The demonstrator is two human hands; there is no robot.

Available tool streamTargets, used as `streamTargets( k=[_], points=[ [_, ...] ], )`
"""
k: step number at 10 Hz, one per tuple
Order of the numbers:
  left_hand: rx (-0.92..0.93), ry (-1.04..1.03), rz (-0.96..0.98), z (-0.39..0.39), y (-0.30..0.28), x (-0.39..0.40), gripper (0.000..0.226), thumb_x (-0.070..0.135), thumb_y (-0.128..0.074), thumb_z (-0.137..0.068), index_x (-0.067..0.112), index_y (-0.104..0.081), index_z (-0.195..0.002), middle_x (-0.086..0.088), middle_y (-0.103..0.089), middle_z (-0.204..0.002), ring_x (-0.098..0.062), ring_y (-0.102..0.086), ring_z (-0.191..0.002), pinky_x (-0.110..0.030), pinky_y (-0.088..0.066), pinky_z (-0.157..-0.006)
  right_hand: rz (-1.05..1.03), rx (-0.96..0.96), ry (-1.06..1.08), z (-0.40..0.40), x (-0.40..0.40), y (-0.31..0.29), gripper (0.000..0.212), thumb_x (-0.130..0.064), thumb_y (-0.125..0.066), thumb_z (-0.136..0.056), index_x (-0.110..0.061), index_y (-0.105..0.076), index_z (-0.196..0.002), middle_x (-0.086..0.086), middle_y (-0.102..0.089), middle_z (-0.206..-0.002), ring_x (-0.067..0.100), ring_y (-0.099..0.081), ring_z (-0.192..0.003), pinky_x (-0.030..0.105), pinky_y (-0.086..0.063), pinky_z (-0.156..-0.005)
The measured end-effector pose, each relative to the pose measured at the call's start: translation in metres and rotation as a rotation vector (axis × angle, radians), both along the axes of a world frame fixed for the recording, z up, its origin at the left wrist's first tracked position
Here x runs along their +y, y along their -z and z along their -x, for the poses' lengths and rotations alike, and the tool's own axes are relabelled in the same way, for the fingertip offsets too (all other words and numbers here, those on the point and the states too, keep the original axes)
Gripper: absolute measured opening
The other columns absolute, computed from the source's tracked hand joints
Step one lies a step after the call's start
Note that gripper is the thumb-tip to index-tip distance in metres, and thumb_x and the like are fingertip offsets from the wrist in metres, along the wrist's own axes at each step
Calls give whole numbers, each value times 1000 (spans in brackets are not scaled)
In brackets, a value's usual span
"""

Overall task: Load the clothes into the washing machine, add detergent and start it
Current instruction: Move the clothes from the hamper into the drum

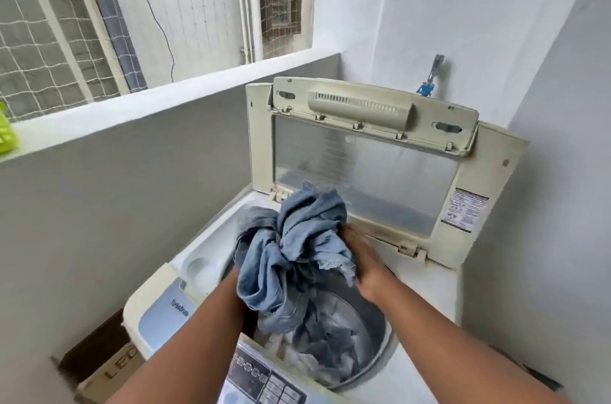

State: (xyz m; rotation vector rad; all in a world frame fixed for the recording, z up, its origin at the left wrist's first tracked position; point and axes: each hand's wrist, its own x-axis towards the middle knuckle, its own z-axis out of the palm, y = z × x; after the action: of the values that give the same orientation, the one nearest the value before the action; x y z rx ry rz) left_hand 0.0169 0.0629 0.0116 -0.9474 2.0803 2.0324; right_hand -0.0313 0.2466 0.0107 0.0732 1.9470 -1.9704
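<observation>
- The bundle of faded blue denim clothing (297,238) is held bunched between both hands right above the open mouth of the cream top-loading washing machine (489,172). Gathering it into a ball, I judge, keeps loose ends from catching on the rim as it goes down.
- The right hand (358,258) presses against the bundle's right side, its fingers (350,235) curled into the cloth and gripping it; motion blur softens their outline.
- The left hand is hidden behind and under the denim, only its forearm showing, so how its fingers lie cannot be told; the bundle's weight appears to rest on it.
- The hinged lid with clear panel (363,179) stands upright at the back, leaving the opening free for loading.
- Inside the grey metal drum (373,324) other pale and blue garments (317,344) already lie, so loading seems partly done.
- The pale blue control panel (264,380) sits at the near edge, under the forearms.
- No detergent is visible here; that step and starting look not yet done.
</observation>
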Motion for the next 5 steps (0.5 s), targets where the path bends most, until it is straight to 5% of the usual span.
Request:
streamTargets(
  k=[1,2,3,4,5],
  points=[
    [-78,111,191,33,56,-27,51,33,-42,-100,-3,-46,-136,-24,-48,-140,-40,-49,-126,-39,-50,-84,-581,8,-48,4,19,23,29,-21,-50,-95,-16,-54,-123,3,-60,-97,20,-56,-85,26,-42,-72],
    [-199,69,415,56,96,-46,95,73,-41,-74,2,-47,-138,-21,-49,-141,-37,-48,-127,-44,-38,-108,-925,-64,-204,6,43,50,46,-17,-49,-86,-13,-45,-131,10,-61,-105,24,-55,-85,26,-38,-69],
    [-161,213,520,58,84,-24,72,58,-48,-89,5,-47,-138,-18,-49,-142,-34,-47,-128,-39,-36,-109,-912,-53,-195,24,62,77,56,-24,-52,-73,-21,-46,-128,8,-62,-114,28,-61,-98,32,-51,-76],
    [-127,460,614,61,72,12,61,47,-50,-94,6,-45,-139,-15,-48,-143,-30,-46,-130,-35,-35,-106,-873,-21,-220,22,68,70,55,-24,-59,-81,-23,-45,-134,8,-56,-131,26,-57,-113,32,-49,-89],
    [-142,708,845,64,67,55,72,59,-44,-91,17,-32,-148,-4,-35,-153,-25,-37,-138,-43,-30,-113,-864,20,-230,9,82,55,45,-27,-60,-86,-24,-49,-130,5,-58,-131,22,-59,-111,28,-47,-88]
  ],
)
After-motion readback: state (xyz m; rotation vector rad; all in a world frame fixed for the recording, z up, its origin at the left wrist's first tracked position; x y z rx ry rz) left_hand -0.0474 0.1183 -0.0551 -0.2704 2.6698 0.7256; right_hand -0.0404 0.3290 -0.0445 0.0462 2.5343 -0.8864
